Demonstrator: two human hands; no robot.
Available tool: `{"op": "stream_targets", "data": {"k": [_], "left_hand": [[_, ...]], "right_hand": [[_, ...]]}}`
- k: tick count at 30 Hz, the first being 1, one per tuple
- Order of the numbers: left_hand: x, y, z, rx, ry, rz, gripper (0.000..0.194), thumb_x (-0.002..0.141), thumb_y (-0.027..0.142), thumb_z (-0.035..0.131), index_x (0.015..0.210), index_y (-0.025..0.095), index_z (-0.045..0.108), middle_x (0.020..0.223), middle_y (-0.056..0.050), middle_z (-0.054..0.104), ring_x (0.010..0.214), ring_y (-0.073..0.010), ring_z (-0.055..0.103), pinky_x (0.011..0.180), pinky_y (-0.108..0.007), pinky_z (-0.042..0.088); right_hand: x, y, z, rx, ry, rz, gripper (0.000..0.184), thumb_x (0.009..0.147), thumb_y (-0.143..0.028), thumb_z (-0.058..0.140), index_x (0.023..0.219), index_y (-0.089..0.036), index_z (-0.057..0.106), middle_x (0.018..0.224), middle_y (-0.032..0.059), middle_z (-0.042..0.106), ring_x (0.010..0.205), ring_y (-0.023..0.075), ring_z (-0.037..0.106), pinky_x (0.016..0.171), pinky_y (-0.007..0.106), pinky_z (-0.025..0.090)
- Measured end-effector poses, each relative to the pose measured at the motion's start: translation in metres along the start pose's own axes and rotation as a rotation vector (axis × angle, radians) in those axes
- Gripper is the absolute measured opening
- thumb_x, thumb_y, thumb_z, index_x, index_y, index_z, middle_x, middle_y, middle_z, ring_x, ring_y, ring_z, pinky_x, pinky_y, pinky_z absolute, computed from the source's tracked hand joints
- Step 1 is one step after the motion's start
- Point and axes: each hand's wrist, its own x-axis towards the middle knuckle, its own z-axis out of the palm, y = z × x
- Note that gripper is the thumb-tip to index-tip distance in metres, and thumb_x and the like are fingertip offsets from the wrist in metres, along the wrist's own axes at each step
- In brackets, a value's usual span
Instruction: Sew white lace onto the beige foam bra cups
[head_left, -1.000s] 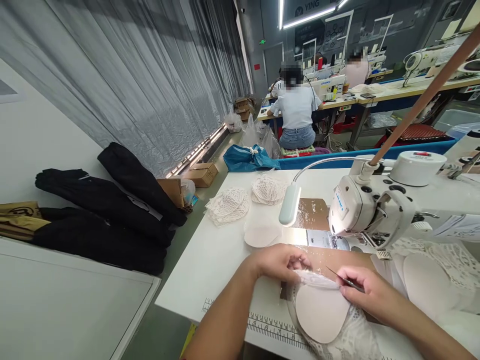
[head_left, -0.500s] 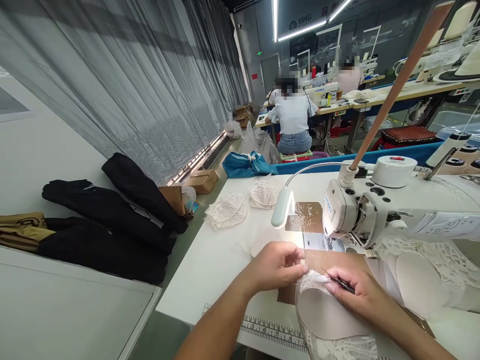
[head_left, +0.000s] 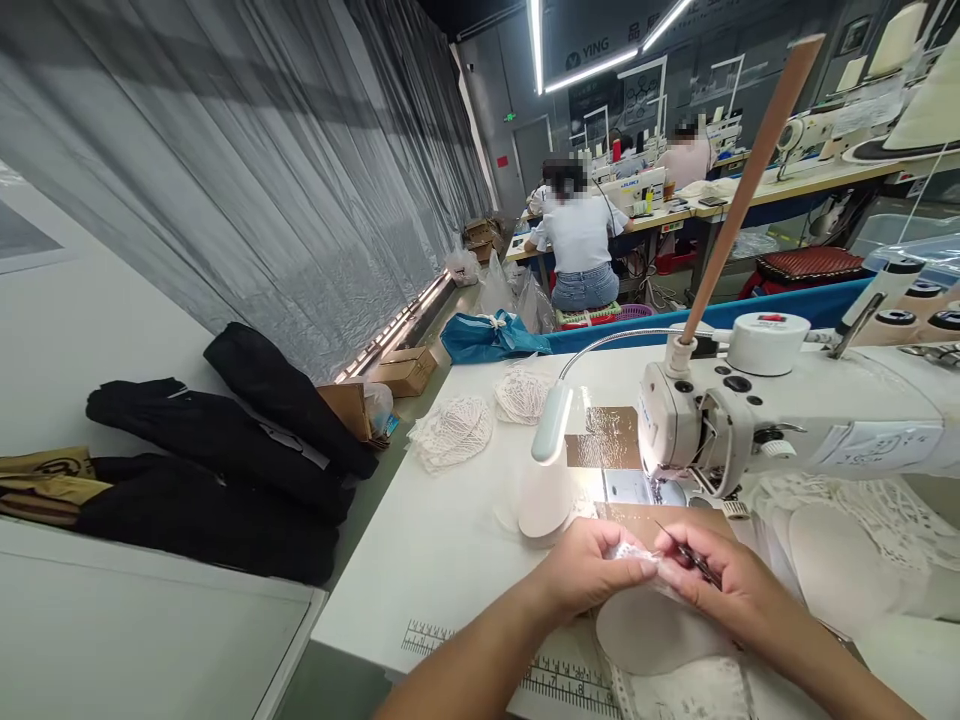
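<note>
My left hand (head_left: 596, 570) is closed, pinching a bunched edge of white lace fabric (head_left: 634, 552) between thumb and fingers. Close beside it, my right hand (head_left: 716, 575) grips dark thread snips (head_left: 696, 563), their thin tip pointing up and left, while its thumb and fingertips also press on the lace. Below both hands lies a smooth pale bra cup (head_left: 652, 630) joined to the lace, partly covered by my right hand. Another pale cup (head_left: 544, 505) rests on the table beyond my left hand.
The white sewing machine (head_left: 675, 420) stands beyond my hands, with a lamp (head_left: 551, 425) at its left. Two lace cups (head_left: 454, 430) sit at the table's far left; more lace pieces (head_left: 840, 540) lie right. A printed ruler (head_left: 570, 680) runs along the front edge. A co-worker (head_left: 581, 235) sits ahead.
My left hand has moved right and down, up against my right hand, and now pinches the lace edge. The pale cup beyond it has come into clearer view. The camera view has shifted slightly.
</note>
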Motion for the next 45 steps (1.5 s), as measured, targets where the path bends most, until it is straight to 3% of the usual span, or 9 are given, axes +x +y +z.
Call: {"op": "stream_targets", "data": {"k": [3,7,15,18,22,25,33,38,45], "left_hand": [[0.0,0.0,-0.006,-0.002,-0.003,0.034,0.052,0.059,0.053,0.084,0.083,0.009,0.068,0.074,-0.002,0.061,0.066,-0.0115,0.053,0.064,-0.025,0.04],[0.007,0.001,-0.012,0.099,-0.014,0.078,0.048,0.064,0.049,0.081,0.087,0.01,0.068,0.075,-0.002,0.06,0.067,-0.0113,0.052,0.064,-0.024,0.04],[0.059,0.012,-0.036,0.328,-0.04,0.16,0.023,0.071,0.027,0.072,0.085,0.011,0.062,0.069,0.001,0.055,0.061,-0.009,0.049,0.059,-0.021,0.04],[0.073,0.016,-0.037,0.452,-0.058,0.174,0.015,0.072,0.016,0.064,0.086,0.012,0.061,0.069,0.002,0.057,0.061,-0.0096,0.051,0.061,-0.021,0.042],[0.083,0.023,-0.033,0.647,-0.072,0.211,0.015,0.07,0.009,0.061,0.084,0.013,0.062,0.065,0.004,0.057,0.06,-0.0099,0.051,0.062,-0.021,0.041],[0.087,0.032,-0.033,0.775,-0.087,0.244,0.009,0.071,0.009,0.059,0.078,0.014,0.062,0.061,0.005,0.054,0.056,-0.0096,0.049,0.061,-0.021,0.04],[0.052,0.05,-0.031,1.032,0.036,0.46,0.017,0.081,0.014,0.051,0.092,0.016,0.064,0.09,-0.007,0.062,0.085,-0.0208,0.056,0.077,-0.03,0.044],[0.025,0.034,-0.015,1.221,-0.069,0.6,0.023,0.086,0.017,0.05,0.106,0.016,0.061,0.105,-0.011,0.065,0.094,-0.0233,0.06,0.084,-0.034,0.049],[0.036,0.015,-0.015,1.399,-0.038,0.651,0.043,0.087,0.026,0.053,0.127,0.013,0.051,0.125,-0.014,0.062,0.11,-0.0283,0.058,0.092,-0.042,0.049]], "right_hand": [[0.002,0.003,-0.001,0.081,0.107,-0.008,0.035,0.086,-0.058,0.048,0.09,-0.024,0.055,0.084,0.0005,0.054,0.077,0.0192,0.053,0.067,0.028,0.043],[0.006,0.007,0.0,-0.115,0.088,-0.011,0.032,0.087,-0.053,0.045,0.074,-0.024,0.049,0.072,-0.0019,0.048,0.068,0.0172,0.049,0.061,0.027,0.041],[0.009,0.007,-0.006,-0.33,0.135,0.097,0.022,0.088,-0.039,0.041,0.071,-0.025,0.043,0.065,-0.0034,0.05,0.062,0.0173,0.049,0.056,0.027,0.037],[0.007,0.01,-0.01,-0.406,0.121,0.12,0.015,0.088,-0.035,0.043,0.084,-0.028,0.056,0.072,-0.0027,0.063,0.065,0.0198,0.057,0.057,0.028,0.04],[0.008,0.017,-0.011,-0.542,0.127,0.106,0.035,0.088,-0.032,0.039,0.115,-0.032,0.061,0.087,0.0034,0.072,0.079,0.0262,0.066,0.063,0.034,0.049],[0.01,0.021,-0.009,-0.664,0.16,0.022,0.038,0.088,-0.027,0.039,0.115,-0.031,0.065,0.099,0.0054,0.074,0.078,0.025,0.07,0.062,0.033,0.053],[0.014,0.027,-0.008,-0.728,0.189,-0.005,0.04,0.083,-0.021,0.047,0.114,-0.031,0.068,0.101,0.0044,0.076,0.078,0.0241,0.073,0.063,0.031,0.057],[0.014,0.028,-0.007,-0.763,0.146,0.025,0.044,0.084,-0.02,0.042,0.119,-0.028,0.066,0.11,0.0069,0.074,0.088,0.0272,0.073,0.068,0.036,0.06],[0.012,0.02,-0.008,-0.769,0.095,0.084,0.044,0.088,-0.021,0.036,0.121,-0.025,0.065,0.123,0.006,0.069,0.087,0.0245,0.073,0.069,0.036,0.06]]}}
